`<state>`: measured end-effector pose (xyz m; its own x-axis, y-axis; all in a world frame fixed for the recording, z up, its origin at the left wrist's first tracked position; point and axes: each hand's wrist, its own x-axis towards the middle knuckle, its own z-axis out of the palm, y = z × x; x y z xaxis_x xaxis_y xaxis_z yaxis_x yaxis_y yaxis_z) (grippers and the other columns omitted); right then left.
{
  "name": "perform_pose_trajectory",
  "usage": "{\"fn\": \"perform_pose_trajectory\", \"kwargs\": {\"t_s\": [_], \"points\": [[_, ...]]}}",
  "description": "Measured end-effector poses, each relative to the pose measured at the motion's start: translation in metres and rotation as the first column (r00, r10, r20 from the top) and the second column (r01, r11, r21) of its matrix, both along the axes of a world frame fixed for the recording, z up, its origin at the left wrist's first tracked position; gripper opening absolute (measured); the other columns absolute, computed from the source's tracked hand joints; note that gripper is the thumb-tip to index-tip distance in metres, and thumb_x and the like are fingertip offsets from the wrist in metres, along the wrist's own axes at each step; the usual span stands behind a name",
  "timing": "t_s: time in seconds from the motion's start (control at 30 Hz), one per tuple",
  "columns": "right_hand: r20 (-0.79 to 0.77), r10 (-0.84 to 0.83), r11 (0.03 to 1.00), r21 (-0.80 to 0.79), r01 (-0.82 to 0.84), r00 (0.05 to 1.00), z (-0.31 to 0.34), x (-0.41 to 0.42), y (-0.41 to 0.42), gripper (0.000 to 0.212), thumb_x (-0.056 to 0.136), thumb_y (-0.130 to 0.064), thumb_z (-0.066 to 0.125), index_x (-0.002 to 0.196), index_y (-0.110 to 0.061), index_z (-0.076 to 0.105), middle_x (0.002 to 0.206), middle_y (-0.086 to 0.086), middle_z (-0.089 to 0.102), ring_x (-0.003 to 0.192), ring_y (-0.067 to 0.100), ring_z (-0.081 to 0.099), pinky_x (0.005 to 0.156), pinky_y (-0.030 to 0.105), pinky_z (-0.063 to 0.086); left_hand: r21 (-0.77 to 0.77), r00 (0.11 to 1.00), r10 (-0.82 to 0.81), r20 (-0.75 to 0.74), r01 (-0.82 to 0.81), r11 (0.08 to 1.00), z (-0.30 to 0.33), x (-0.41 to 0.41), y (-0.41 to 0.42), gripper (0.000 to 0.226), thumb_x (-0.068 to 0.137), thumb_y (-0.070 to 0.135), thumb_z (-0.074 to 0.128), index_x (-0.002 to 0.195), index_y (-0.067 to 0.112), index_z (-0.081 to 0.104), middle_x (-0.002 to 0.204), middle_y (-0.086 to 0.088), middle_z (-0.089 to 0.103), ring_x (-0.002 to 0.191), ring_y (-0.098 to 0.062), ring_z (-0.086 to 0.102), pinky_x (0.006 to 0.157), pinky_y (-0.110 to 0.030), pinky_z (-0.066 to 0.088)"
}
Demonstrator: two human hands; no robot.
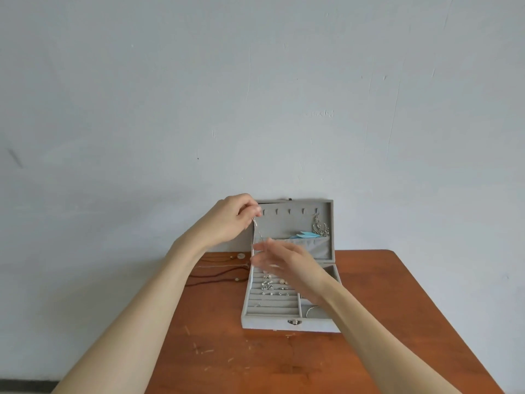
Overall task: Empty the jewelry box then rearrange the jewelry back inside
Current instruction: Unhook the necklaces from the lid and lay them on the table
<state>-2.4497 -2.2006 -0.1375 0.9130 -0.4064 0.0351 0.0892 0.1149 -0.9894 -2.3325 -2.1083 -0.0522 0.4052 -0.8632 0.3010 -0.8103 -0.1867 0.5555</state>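
While the left hand (pixel 231 216) pinches a thin silver chain (pixel 257 231) at the lid's hook row, the blurred right hand (pixel 287 258), fingers spread, holds nothing; steadying the dangling length should prevent tangles. Grey velvet jewelry box (pixel 315 325) stands open on the scratched wooden table (pixel 397 308), rings (pixel 274 285) in padded slots

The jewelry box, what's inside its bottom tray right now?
The jewelry box holds small rings and studs in its ridged rows and a thin chain in a right-side compartment. The right hand and its forearm cover the other right-side compartments.
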Motion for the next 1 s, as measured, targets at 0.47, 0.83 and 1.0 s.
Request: {"fn": "perform_pose_trajectory", "kwargs": {"t_s": [0.47, 0.83, 1.0], "points": [[-0.187, 0.072, 0.912, 0.411, 0.012, 0.980, 0.010, 0.016, 0.011, 0.026, 0.093, -0.028, 0.051, 0.078, -0.010, 0.062, 0.068, 0.001, 0.052, 0.058, 0.012, 0.044, 0.053, 0.022, 0.037, 0.072, 0.969, -0.133, -0.208, 0.151, 0.986, -0.024, -0.012, 0.045, 0.006, 0.090, 0.017, 0.055, 0.085, 0.018, 0.054, 0.074, 0.005, 0.068, 0.063, -0.007, 0.060, 0.054, -0.011, 0.040], [-0.122, 0.123, 0.988, -0.077, -0.133, 0.985, 0.045, 0.005, -0.005, 0.023, 0.097, -0.016, 0.044, 0.079, -0.009, 0.058, 0.059, 0.000, 0.057, 0.056, 0.014, 0.058, 0.059, 0.023, 0.046, 0.076, 0.935, -0.008, -0.354, 0.038, 0.996, -0.063, 0.018, 0.051, 0.019, 0.093, 0.022, 0.051, 0.109, 0.032, 0.053, 0.119, 0.011, 0.059, 0.110, -0.004, 0.055, 0.100, -0.033, 0.044], [-0.183, 0.238, 0.951, -0.157, -0.267, 0.954, 0.059, -0.002, 0.000, 0.024, 0.097, -0.019, 0.043, 0.082, -0.009, 0.058, 0.055, -0.002, 0.052, 0.049, 0.012, 0.051, 0.051, 0.022, 0.039, -0.064, 0.671, -0.289, -0.683, 0.339, 0.939, -0.079, 0.006, 0.046, 0.054, 0.082, 0.033, 0.066, 0.130, 0.024, 0.045, 0.136, 0.002, 0.050, 0.132, -0.006, 0.038, 0.113, -0.038, 0.026]]}}
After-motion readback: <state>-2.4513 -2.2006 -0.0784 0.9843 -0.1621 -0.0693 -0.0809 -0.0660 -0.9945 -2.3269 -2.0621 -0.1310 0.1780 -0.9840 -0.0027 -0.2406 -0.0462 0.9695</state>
